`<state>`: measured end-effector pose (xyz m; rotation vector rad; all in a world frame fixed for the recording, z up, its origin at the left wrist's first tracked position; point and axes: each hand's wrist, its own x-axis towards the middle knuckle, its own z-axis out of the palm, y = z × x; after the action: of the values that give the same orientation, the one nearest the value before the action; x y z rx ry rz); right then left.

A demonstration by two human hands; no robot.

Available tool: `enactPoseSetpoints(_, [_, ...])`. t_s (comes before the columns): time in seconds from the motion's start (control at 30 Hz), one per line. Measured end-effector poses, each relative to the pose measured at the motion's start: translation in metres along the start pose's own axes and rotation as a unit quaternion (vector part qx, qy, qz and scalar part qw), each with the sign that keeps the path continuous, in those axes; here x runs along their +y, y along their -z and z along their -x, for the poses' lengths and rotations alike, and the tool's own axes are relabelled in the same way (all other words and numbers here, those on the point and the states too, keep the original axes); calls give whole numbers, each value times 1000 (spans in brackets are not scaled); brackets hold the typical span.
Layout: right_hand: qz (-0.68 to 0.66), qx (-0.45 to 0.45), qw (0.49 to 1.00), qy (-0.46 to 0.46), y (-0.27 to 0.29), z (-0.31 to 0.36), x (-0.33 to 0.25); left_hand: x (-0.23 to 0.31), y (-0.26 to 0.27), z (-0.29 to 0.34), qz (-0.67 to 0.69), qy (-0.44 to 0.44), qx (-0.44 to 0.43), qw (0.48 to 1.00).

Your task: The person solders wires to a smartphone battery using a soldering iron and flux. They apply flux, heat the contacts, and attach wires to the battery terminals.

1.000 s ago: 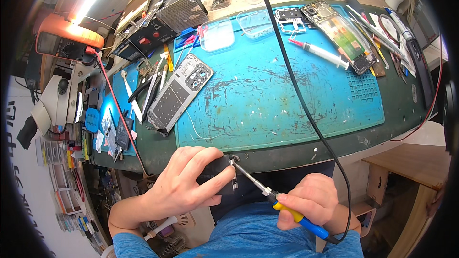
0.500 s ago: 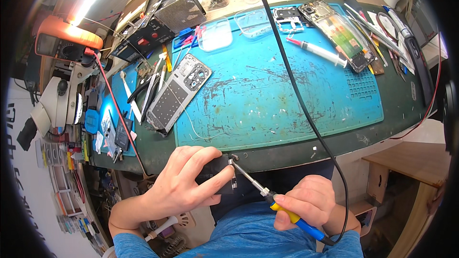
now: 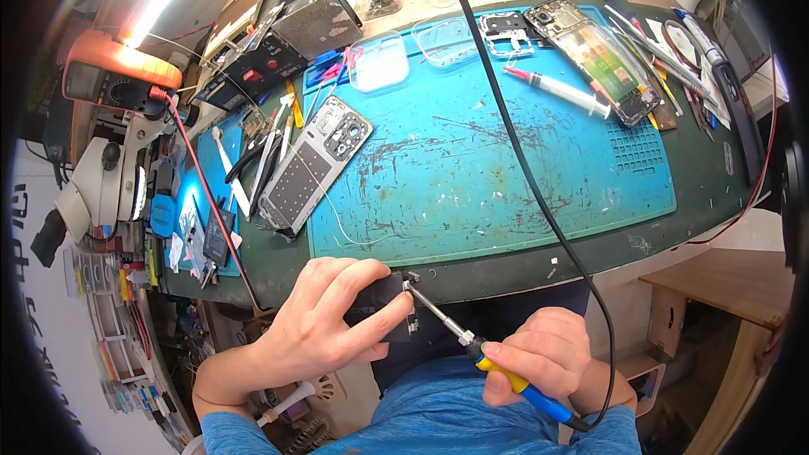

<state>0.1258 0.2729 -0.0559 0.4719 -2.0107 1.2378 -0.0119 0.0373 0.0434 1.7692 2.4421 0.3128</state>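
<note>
At bench edge: left hand (image 3: 324, 324) grips small dark part (image 3: 381, 307) just below blue mat (image 3: 506, 160); right hand (image 3: 548, 358), fist closed on soldering iron (image 3: 472, 345), tip touching it (joint prob. mid-solder). Next: steady, brief contact.

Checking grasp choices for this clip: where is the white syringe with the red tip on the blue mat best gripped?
Grip the white syringe across the middle of its barrel, coming from above. It lies flat and slanted on the blue mat, with bare mat along both long sides.
</note>
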Motion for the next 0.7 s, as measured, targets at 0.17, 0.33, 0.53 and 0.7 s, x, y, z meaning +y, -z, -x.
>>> enactPoseSetpoints(0.17, [-3,5,1000,-2,-1,1,0,0,1,1,-3,-1,-2,1000])
enactPoseSetpoints(0.33, [-8,4,1000,-4,0,1,1,0,1,1,-3,-2,-1,1000])
enactPoseSetpoints(0.53, [-7,4,1000,1,-1,2,2,0,0,1,-13,-8,10,1000])
enactPoseSetpoints(0.7, [-15,-8,1000,2,7,-1,1,1,-1,1,-25,-10,17,999])
